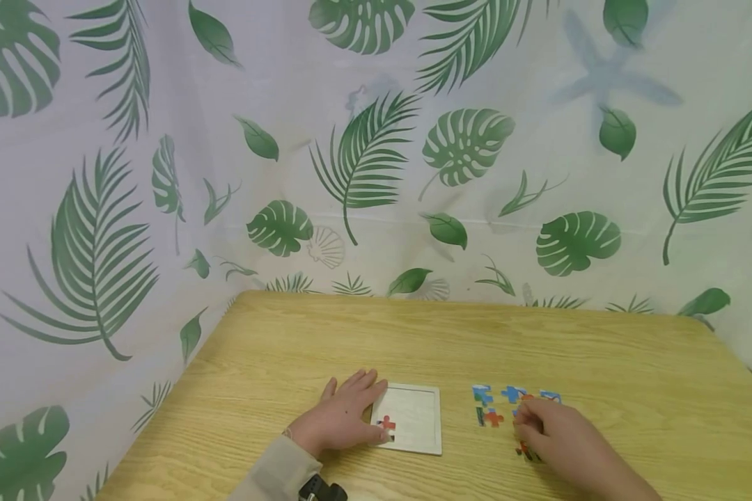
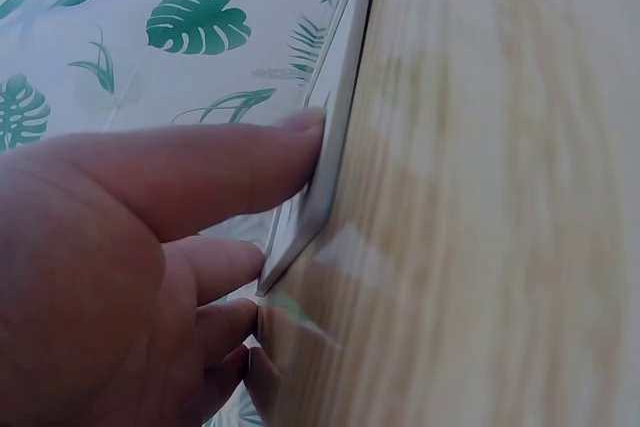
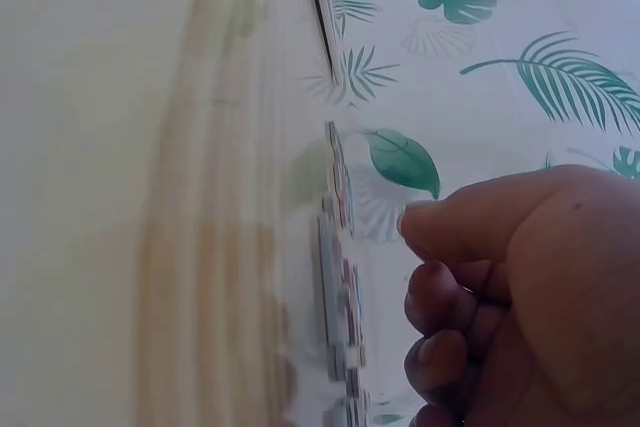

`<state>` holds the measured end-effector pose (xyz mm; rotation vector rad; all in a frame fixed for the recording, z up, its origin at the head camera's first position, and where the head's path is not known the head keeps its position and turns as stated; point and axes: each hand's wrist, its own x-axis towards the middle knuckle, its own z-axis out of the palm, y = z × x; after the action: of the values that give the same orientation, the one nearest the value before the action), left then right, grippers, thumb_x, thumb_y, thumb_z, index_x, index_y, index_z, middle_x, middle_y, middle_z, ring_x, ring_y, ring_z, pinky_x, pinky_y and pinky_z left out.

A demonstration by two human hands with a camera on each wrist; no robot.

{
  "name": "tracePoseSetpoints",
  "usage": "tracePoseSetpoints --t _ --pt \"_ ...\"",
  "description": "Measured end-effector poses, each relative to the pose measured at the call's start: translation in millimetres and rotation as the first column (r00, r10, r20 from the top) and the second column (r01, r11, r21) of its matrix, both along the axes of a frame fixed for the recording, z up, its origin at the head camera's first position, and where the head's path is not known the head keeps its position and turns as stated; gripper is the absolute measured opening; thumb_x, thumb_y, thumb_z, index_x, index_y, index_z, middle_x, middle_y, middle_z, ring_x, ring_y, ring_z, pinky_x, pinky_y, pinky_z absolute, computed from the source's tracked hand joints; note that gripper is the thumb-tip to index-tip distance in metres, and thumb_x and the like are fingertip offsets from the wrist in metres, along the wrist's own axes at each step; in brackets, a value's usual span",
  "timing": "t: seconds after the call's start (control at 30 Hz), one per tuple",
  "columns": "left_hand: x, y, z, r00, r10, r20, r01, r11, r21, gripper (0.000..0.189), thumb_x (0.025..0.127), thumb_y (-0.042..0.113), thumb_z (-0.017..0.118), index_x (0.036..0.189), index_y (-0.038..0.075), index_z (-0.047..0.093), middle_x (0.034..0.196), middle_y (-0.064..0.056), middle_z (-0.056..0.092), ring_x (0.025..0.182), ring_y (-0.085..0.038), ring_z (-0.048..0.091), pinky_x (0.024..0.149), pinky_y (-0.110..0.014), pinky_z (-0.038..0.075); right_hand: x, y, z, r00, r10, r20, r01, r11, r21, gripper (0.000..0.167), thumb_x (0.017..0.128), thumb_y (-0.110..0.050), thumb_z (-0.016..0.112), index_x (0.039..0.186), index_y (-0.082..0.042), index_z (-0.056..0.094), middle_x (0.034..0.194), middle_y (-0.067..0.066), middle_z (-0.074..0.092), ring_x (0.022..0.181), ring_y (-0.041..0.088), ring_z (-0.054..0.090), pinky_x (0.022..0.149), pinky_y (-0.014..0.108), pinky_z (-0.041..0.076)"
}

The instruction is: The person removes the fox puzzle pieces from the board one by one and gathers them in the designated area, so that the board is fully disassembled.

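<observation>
A square white puzzle tray (image 1: pixel 418 421) lies on the table, with red, white and dark puzzle pieces (image 1: pixel 386 422) in its lower left corner. My left hand (image 1: pixel 345 417) rests along the tray's left side, fingers extended. In the left wrist view its thumb (image 2: pixel 250 162) presses on the tray near the edge. Over the loose puzzle pieces to the right hovers my right hand (image 1: pixel 558 435), fingers bent. The right wrist view shows the thumb apart from the bent index finger, with nothing seen between them. Part of the pieces is hidden under this hand.
Blue-and-green pieces (image 1: pixel 482 394) and a red piece (image 1: pixel 494 417) lie on the wooden table (image 1: pixel 351 334) between tray and right hand. Another blue piece (image 1: pixel 550 396) is just beyond that hand. A leaf-patterned curtain (image 1: pixel 376 209) hangs behind the table.
</observation>
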<state>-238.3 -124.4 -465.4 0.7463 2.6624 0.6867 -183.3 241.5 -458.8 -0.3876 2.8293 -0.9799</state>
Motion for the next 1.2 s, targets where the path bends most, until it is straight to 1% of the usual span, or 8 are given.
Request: tracePoseSetpoints --t 0.17,0.27,0.37,0.53,0.67,0.87,0.97,1.2 --pt "-1.7 -1.1 -0.4 1.000 -0.010 0.006 0.010 1.000 -0.001 0.085 0.089 0.046 0.073 0.159 0.014 0.036 0.166 -0.009 0.023 0.154 -0.028 0.012 0.116 -0.065 0.001 -2.3 -19.1 2.3 0.997 0.030 -0.073 -0.031 0.999 -0.016 0.010 0.098 -0.014 0.064 0.089 -0.017 0.064 0.072 -0.009 0.053 0.065 0.006 0.047 0.062 0.026 0.041" --pt "-2.2 -2.3 0.0 1.000 -0.022 0.014 0.022 1.000 0.001 0.087 0.089 0.047 0.073 0.159 0.014 0.035 0.167 -0.009 0.022 0.154 -0.028 0.012 0.116 -0.066 0.000 -4.5 -33.3 2.7 0.991 0.039 -0.128 -0.039 0.999 0.003 0.013 0.096 -0.012 0.064 0.086 -0.020 0.064 0.070 -0.012 0.052 0.067 0.005 0.047 0.063 0.025 0.042" --pt "-2.7 -3.3 -0.5 0.999 -0.034 0.020 0.034 0.999 0.001 0.090 0.087 0.050 0.073 0.160 0.014 0.034 0.167 -0.009 0.020 0.154 -0.028 0.011 0.117 -0.065 0.000 -7.2 -46.9 2.4 0.988 0.055 -0.145 -0.056 0.998 -0.002 0.013 0.095 -0.012 0.065 0.086 -0.021 0.064 0.070 -0.013 0.051 0.067 0.004 0.047 0.062 0.025 0.041" --pt "-2.9 -4.3 0.1 0.999 -0.047 0.021 0.047 0.999 -0.004 0.095 0.085 0.055 0.074 0.160 0.014 0.033 0.167 -0.009 0.019 0.154 -0.027 0.010 0.117 -0.064 0.000 -12.6 -67.0 0.7 0.987 0.094 -0.133 -0.096 0.995 -0.013 0.013 0.094 -0.013 0.066 0.085 -0.022 0.063 0.071 -0.011 0.050 0.066 0.005 0.046 0.060 0.026 0.041" --pt "-3.2 -4.5 0.8 0.998 -0.055 0.016 0.055 0.998 -0.012 0.098 0.084 0.057 0.075 0.161 0.015 0.032 0.168 -0.009 0.018 0.154 -0.027 0.009 0.117 -0.064 0.000 -15.4 -79.8 0.8 0.987 0.106 -0.124 -0.109 0.994 -0.020 0.010 0.095 -0.013 0.066 0.088 -0.020 0.065 0.070 -0.009 0.050 0.065 0.006 0.046 0.061 0.027 0.041" --pt "-3.7 -3.6 1.1 0.999 -0.047 -0.003 0.047 0.998 -0.032 0.099 0.082 0.058 0.076 0.160 0.013 0.033 0.167 -0.009 0.018 0.154 -0.027 0.010 0.118 -0.063 0.001 -19.2 -97.4 1.1 0.988 0.111 -0.108 -0.114 0.993 -0.023 0.005 0.096 -0.021 0.068 0.094 -0.017 0.068 0.068 -0.008 0.050 0.060 0.006 0.044 0.057 0.028 0.040" --pt "-3.7 -3.4 0.4 0.999 -0.040 -0.009 0.040 0.998 -0.041 0.100 0.081 0.058 0.076 0.160 0.013 0.033 0.167 -0.009 0.019 0.154 -0.027 0.011 0.118 -0.063 0.002 -21.6 -106.8 1.5 0.985 0.134 -0.109 -0.137 0.990 -0.019 0.003 0.095 -0.020 0.070 0.096 -0.017 0.069 0.067 -0.008 0.050 0.059 0.007 0.044 0.057 0.028 0.040" --pt "-3.3 -3.3 -0.6 0.999 -0.034 -0.014 0.033 0.998 -0.046 0.099 0.081 0.058 0.077 0.160 0.014 0.034 0.167 -0.009 0.020 0.154 -0.027 0.011 0.118 -0.064 0.004 -27.0 -128.1 1.5 0.976 0.197 -0.097 -0.200 0.980 -0.025 0.009 0.095 -0.018 0.068 0.103 -0.015 0.071 0.067 -0.008 0.051 0.059 0.007 0.045 0.058 0.029 0.041"
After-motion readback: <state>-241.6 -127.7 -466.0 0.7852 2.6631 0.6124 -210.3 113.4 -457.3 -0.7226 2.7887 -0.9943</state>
